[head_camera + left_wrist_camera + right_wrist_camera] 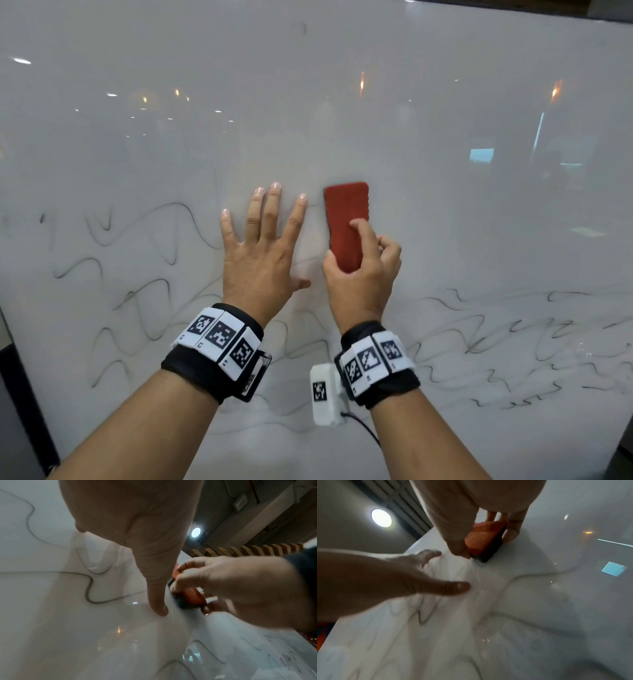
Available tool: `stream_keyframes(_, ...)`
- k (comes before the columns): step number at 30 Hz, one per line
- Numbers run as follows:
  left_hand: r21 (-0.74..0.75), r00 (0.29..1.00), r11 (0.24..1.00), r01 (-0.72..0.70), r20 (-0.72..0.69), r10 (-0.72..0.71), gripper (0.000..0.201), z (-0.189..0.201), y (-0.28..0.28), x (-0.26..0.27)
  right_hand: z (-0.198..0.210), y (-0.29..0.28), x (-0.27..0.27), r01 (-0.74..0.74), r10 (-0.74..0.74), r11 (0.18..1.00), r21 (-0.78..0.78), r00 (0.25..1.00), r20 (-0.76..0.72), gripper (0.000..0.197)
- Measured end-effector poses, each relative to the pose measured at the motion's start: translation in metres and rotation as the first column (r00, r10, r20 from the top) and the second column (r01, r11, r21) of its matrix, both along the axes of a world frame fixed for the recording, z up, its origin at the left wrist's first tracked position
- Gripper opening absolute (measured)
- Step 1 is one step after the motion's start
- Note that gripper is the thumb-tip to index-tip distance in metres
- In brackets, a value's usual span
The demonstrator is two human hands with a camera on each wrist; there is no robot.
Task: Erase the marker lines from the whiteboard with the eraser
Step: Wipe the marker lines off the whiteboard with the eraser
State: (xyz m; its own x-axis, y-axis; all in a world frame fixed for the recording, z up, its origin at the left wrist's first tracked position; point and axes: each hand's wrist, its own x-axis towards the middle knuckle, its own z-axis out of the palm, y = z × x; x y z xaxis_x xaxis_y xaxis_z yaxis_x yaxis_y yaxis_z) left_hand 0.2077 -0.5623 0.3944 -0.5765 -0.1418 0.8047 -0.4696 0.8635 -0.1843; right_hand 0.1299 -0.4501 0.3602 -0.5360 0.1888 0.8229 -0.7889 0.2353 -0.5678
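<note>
Glossy whiteboard (445, 222) mirrors ceiling lights; wavy marker lines (147, 240) cross its lower half. Left hand (263, 250) presses flat, fingers spread; right hand (363, 274) grips the red eraser (346, 212).

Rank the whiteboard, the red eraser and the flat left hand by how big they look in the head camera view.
1. whiteboard, fills nearly the whole view.
2. left hand, spread flat on the board.
3. eraser, looks smaller, though the right hand covers its lower end.

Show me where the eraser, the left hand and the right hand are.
eraser (346, 209): head view, bare red back.
left hand (262, 260): head view, back of the hand, flat on the whiteboard.
right hand (363, 284): head view, back of the hand.
</note>
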Motion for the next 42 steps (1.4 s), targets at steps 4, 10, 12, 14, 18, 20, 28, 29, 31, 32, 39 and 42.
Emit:
stream_keyframes(4, 0.021, 1.000, 1.000, -0.021, 0.014, 0.021, 0.138, 0.001, -0.007, 0.005, -0.047, -0.001, 0.013, 0.004, -0.008, 0.994, 0.109, 0.999, 0.042, 0.054)
stream_keyframes(10, 0.033, 1.000, 0.999, -0.025, 0.011, 0.024, 0.138, 0.001, -0.013, 0.011, 0.014, -0.007, 0.005, -0.002, 0.003, 0.998, 0.061, 1.000, -0.009, 0.052)
stream_keyframes(12, 0.036, 1.000, 0.999, -0.020, 0.008, 0.020, 0.138, 0.001, -0.013, 0.012, 0.017, -0.009, 0.005, -0.011, 0.012, 0.998, 0.054, 1.000, -0.007, 0.052)
stream_keyframes(14, 0.041, 1.000, 0.999, -0.016, 0.014, 0.016, 0.138, 0.001, -0.013, 0.013, -0.008, -0.009, 0.012, -0.016, 0.014, 0.996, 0.093, 1.000, 0.021, 0.053)
stream_keyframes(18, 0.043, 0.999, 0.999, -0.020, 0.028, 0.019, 0.138, 0.001, -0.012, 0.013, -0.054, -0.010, 0.020, -0.039, 0.028, 0.992, 0.121, 0.996, 0.084, 0.055)
stream_keyframes(20, 0.046, 1.000, 0.999, -0.017, 0.026, 0.016, 0.138, 0.001, -0.013, 0.013, -0.037, -0.011, 0.016, -0.028, 0.023, 0.993, 0.112, 0.999, 0.044, 0.053)
stream_keyframes(28, 0.033, 0.999, 0.999, -0.024, -0.041, 0.025, 0.137, -0.002, -0.014, 0.013, -0.023, -0.001, 0.005, -0.055, 0.077, 0.972, 0.228, 0.993, -0.086, 0.056)
stream_keyframes(29, 0.046, 0.998, 0.999, -0.027, -0.053, 0.030, 0.137, -0.002, -0.014, 0.013, -0.035, 0.002, 0.007, -0.067, 0.103, 0.957, 0.282, 0.988, -0.116, 0.057)
stream_keyframes(31, 0.078, 0.997, 0.996, -0.040, -0.059, 0.045, 0.137, -0.004, -0.013, 0.013, -0.038, 0.008, 0.002, -0.066, 0.121, 0.946, 0.316, 0.980, -0.158, 0.057)
stream_keyframes(32, 0.090, 0.997, 0.995, -0.046, -0.055, 0.051, 0.137, -0.004, -0.013, 0.014, -0.028, 0.010, -0.003, -0.053, 0.101, 0.960, 0.273, 0.981, -0.164, 0.059)
stream_keyframes(39, 0.090, 0.998, 0.995, -0.044, -0.049, 0.049, 0.138, -0.003, -0.018, 0.017, 0.005, 0.005, -0.008, -0.016, 0.043, 0.987, 0.159, 0.985, -0.168, 0.074)
stream_keyframes(42, 0.091, 0.999, 0.995, -0.034, -0.039, 0.038, 0.139, -0.002, -0.024, 0.020, -0.030, 0.000, 0.009, -0.025, 0.092, 0.942, 0.335, 0.978, -0.186, 0.076)
